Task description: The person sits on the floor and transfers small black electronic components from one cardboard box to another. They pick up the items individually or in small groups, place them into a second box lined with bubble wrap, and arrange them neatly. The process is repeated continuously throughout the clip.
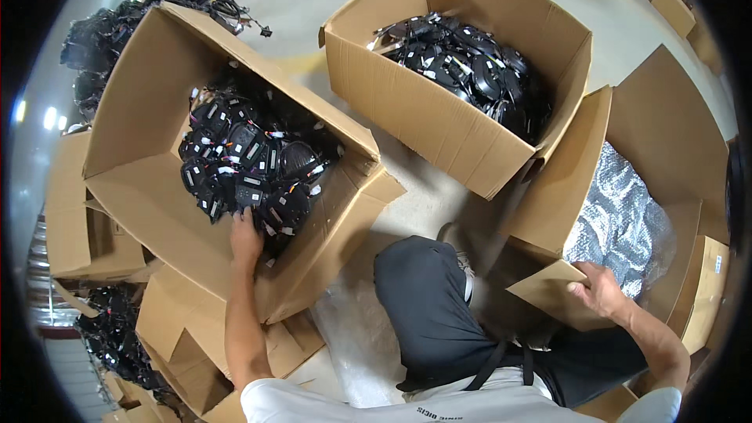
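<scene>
Reaches with the left hand (245, 236) over the near edge of the left box (141, 196), touching with the fingertips the near side of the black parts (249, 157). Cannot tell a pinch from a loose touch there. Has those parts heaped toward that box's right side, with bare cardboard along its left edge, perhaps because of a slant. Grasps the right box (576, 196) with the right hand (603, 294), bending thumb and fingers over its near left corner, seemingly for bracing or for keeping the rim open. Keeps silver wrap (615, 211) inside that box, just beyond those fingers, probably as lining or cushioning. Has the middle box (431, 102) beyond the knee (423, 282), holding a second heap (462, 66) toward its far left edge and right corner, likely placed for easy reach.
</scene>
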### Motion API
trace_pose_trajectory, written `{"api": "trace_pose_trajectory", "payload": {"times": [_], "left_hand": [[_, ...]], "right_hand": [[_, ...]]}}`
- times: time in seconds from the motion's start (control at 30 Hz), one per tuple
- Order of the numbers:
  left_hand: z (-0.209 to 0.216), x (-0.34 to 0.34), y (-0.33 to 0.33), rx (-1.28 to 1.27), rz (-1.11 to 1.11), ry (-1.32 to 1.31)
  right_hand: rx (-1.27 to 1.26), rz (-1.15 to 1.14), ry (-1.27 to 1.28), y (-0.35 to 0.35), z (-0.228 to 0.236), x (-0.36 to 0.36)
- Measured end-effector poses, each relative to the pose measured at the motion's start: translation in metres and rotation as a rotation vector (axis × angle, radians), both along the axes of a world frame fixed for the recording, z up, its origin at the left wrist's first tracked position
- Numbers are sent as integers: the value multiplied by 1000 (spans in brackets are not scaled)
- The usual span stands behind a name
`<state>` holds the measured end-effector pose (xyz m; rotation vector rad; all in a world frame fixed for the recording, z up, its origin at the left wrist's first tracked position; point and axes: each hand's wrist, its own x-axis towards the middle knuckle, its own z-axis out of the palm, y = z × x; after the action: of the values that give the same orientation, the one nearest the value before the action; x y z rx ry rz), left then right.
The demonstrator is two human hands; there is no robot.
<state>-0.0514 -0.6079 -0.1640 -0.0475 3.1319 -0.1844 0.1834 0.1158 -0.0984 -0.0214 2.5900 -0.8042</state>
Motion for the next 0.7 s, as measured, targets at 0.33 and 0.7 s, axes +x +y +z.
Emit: {"api": "trace_pose_trajectory", "payload": {"times": [0.33, 0.7], "left_hand": [[-87, -16, -35, -261, -380, -46], [-26, -92, 42, 191, -161, 167]], "right_hand": [[48, -65, 50, -8, -1, -1], [97, -103, 47, -6, -11, 3]]}}
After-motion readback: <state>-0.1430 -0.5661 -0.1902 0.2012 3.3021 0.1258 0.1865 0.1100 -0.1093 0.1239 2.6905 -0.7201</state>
